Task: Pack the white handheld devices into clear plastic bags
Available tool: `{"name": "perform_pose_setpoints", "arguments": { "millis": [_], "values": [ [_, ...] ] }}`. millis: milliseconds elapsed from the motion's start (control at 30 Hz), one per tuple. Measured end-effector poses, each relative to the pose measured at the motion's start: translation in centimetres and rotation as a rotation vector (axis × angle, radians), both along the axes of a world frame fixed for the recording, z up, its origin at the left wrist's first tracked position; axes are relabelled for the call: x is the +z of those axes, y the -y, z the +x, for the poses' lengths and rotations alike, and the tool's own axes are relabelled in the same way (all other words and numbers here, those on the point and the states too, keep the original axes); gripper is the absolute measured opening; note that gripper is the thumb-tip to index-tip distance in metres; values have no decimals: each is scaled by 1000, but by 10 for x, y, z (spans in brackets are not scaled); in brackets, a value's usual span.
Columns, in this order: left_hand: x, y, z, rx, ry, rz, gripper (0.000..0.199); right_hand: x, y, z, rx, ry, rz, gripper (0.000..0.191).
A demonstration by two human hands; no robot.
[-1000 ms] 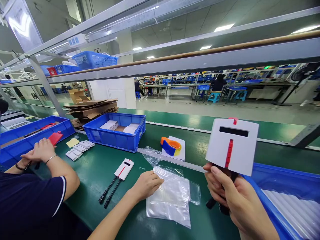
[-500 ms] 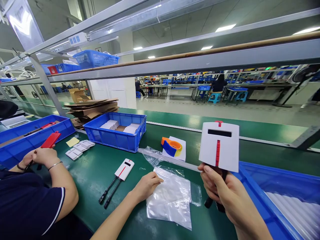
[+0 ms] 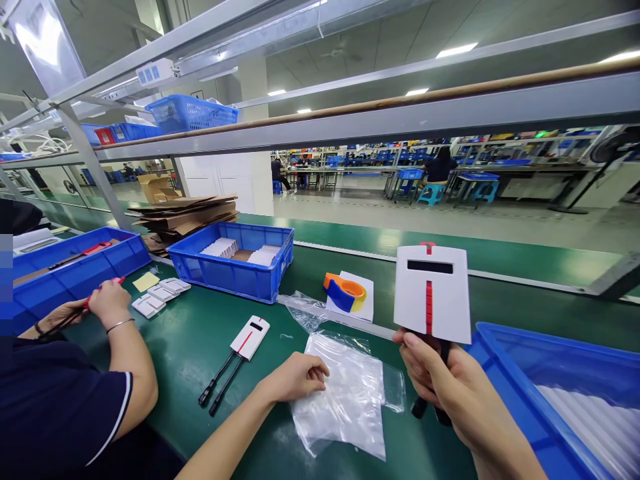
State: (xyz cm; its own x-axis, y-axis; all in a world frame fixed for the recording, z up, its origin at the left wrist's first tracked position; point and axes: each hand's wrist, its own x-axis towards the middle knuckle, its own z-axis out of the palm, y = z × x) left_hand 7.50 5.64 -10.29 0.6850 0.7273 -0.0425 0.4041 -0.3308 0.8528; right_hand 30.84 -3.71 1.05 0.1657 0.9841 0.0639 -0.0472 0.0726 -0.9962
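My right hand (image 3: 453,390) grips the black handles of a white flat device (image 3: 433,292) with a red centre strip and a black slot, holding it upright in front of me. My left hand (image 3: 297,375) rests on the left edge of a pile of clear plastic bags (image 3: 347,397) on the green table, fingers curled onto the plastic. A second white device with two black handles (image 3: 239,353) lies on the table left of my left hand.
A co-worker's hands (image 3: 103,303) at the left work a red part. Blue bins stand at the right (image 3: 525,360), middle (image 3: 235,263) and left (image 3: 70,263). An orange-blue tape dispenser (image 3: 343,292), small white parts (image 3: 160,297) and stacked cardboard (image 3: 183,217) sit beyond.
My right hand has brought the white device leftwards and turned it more upright. My left fingers have curled on the bags. The co-worker's hands lifted and shifted right with the red part.
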Motion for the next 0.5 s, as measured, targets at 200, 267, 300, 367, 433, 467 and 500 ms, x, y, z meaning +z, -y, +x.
{"name": "perform_pose_setpoints", "arguments": {
  "millis": [200, 267, 300, 367, 433, 467, 500],
  "values": [
    [8, 6, -2, -94, -13, -202, 8, 2, 2, 0, 8, 68, -5, 54],
    [15, 8, -5, -114, -7, -276, 7, 6, 3, -4, 0, 78, -5, 54],
    [19, 9, -7, -129, 15, -327, 7, 8, 4, -6, -6, 82, -3, 53],
    [27, 11, -13, -161, 123, -438, 10, 10, 6, -9, -21, 84, 3, 52],
    [37, 12, -19, -147, 311, -498, 12, 10, 5, -9, -28, 92, 0, 53],
    [41, 13, -22, -117, 409, -493, 12, 9, 5, -9, -27, 101, -3, 54],
    [46, 13, -25, -78, 487, -463, 11, 7, 3, -8, -31, 115, -2, 54]
  ]
}}
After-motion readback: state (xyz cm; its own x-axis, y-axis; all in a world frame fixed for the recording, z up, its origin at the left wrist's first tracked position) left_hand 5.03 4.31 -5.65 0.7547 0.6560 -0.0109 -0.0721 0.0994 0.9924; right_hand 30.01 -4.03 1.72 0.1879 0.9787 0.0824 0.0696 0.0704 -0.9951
